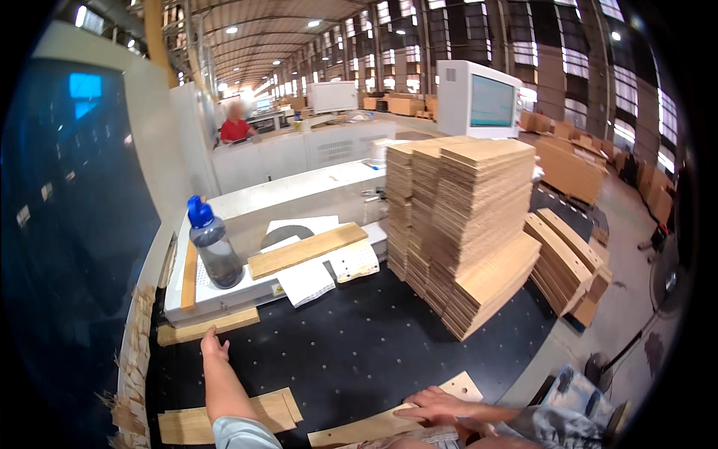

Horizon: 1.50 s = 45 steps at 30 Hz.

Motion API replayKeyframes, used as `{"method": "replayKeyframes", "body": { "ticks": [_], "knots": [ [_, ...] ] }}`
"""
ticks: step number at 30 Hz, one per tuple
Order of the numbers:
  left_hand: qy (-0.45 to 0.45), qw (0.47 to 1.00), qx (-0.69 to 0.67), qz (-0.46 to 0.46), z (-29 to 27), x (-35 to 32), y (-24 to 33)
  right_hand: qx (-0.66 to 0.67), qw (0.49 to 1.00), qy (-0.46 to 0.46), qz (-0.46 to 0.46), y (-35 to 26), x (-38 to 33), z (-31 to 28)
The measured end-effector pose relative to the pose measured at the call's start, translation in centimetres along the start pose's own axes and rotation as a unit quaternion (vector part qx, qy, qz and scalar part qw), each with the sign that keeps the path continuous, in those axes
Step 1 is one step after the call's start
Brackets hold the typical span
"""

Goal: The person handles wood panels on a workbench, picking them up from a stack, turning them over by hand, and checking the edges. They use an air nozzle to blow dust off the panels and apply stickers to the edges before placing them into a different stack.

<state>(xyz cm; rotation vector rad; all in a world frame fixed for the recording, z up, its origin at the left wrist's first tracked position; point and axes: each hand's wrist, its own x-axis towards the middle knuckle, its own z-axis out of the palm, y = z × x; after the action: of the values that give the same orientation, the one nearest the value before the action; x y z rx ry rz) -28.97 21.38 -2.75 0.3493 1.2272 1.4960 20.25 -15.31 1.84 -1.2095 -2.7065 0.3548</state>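
Handling wood-toned boards by hand, apparently at a picking or arranging step. Reaching with the left hand [215,344] to a plain plank [179,333] at the foot of a white casing [247,295], on the black, pale-dotted table [336,363]; fingers at the near edge, impossible to tell whether gripping or merely touching. Resting the right hand [430,404] across a drilled board [355,432] nearest the body; fingers laid over the top, any hold beneath hidden. Calling next, probably, for a secure left grasp while steadying the drilled board. Note also: smooth, straight-grained faces; flat, narrow rectangles; finely ribbed sides on the tall, stepped stack [490,194]; translucent grey bottle [217,251], blue-capped.
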Motion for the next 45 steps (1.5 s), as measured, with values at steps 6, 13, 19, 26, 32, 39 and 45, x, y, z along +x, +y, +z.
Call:
{"method": "replayKeyframes", "body": {
  "ticks": [6,13,19,26,32,39,45],
  "knots": [
    [-0.352,0.825,0.418,0.143,-0.6,-14.5,1.0,0.049,0.997,0.050,-0.017,0.1,0.1,0.4],
    [-0.345,0.329,0.757,0.448,-7.1,-24.9,-1.7,0.065,0.997,0.028,0.005,-0.5,0.2,-0.1],
    [-0.332,0.451,0.803,0.204,-4.1,-23.1,-1.4,0.061,0.998,0.025,0.022,-0.7,-0.4,-0.5],
    [-0.314,0.473,0.774,0.280,-2.2,-25.2,-4.2,0.050,0.998,0.028,0.016,-0.6,-0.3,-0.3],
    [-0.290,0.512,0.751,0.298,1.7,-26.1,-7.8,0.051,0.997,0.061,0.008,-0.3,-0.7,-0.2],
    [-0.296,0.494,0.768,0.278,2.6,-26.1,-7.4,0.033,0.993,0.111,-0.011,-0.6,-0.8,0.1],
    [-0.252,0.413,0.828,0.283,2.9,-27.1,-7.0,0.034,0.999,0.015,-0.003,-0.3,0.0,-0.1]
  ]
}}
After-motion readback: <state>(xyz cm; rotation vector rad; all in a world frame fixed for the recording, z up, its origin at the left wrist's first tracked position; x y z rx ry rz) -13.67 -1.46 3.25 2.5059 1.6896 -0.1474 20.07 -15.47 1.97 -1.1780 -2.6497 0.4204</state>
